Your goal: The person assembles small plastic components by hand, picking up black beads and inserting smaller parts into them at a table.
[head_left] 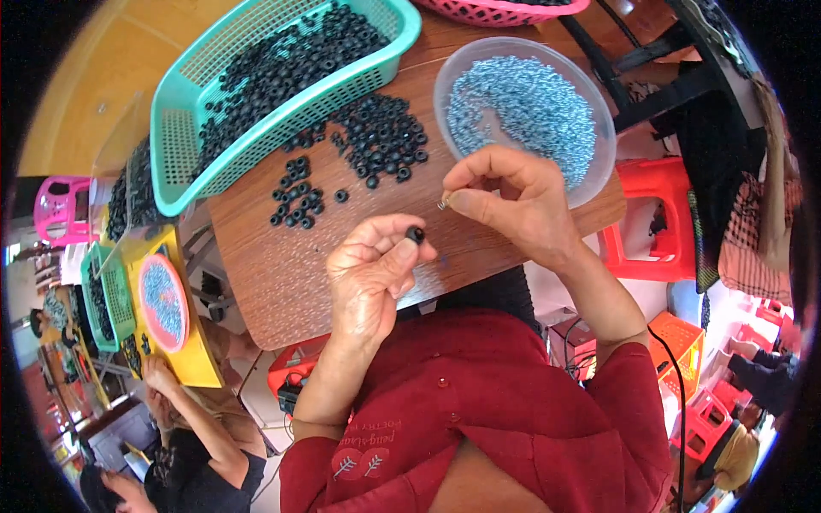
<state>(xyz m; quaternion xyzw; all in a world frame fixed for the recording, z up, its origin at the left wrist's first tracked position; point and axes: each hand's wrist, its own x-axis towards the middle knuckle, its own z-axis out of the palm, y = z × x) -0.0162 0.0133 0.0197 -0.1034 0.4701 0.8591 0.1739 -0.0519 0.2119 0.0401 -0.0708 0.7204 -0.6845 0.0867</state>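
Between the thumb and fingers of my left hand [374, 265] sits a small black round part [415, 233] with a hole in it. My right hand [513, 201], higher and to the right, pinches a tiny metal coil [443, 203] that looks like a spring. The two hands are a short way apart over the near part of the brown table [265, 282]. Past my left hand lies a loose pile of similar black parts [376, 137], with a smaller group [298, 192] to its left. Behind my right hand, a clear round tub [603, 171] holds many small bluish metallic pieces [547, 103].
A turquoise basket [171, 184] full of black parts rests at the far left of the table. Part of a pink basket [505, 12] shows at the top. Red plastic stools [654, 218] stand to the right. At the left, another person's hands [158, 380] work beside a yellow table [192, 299].
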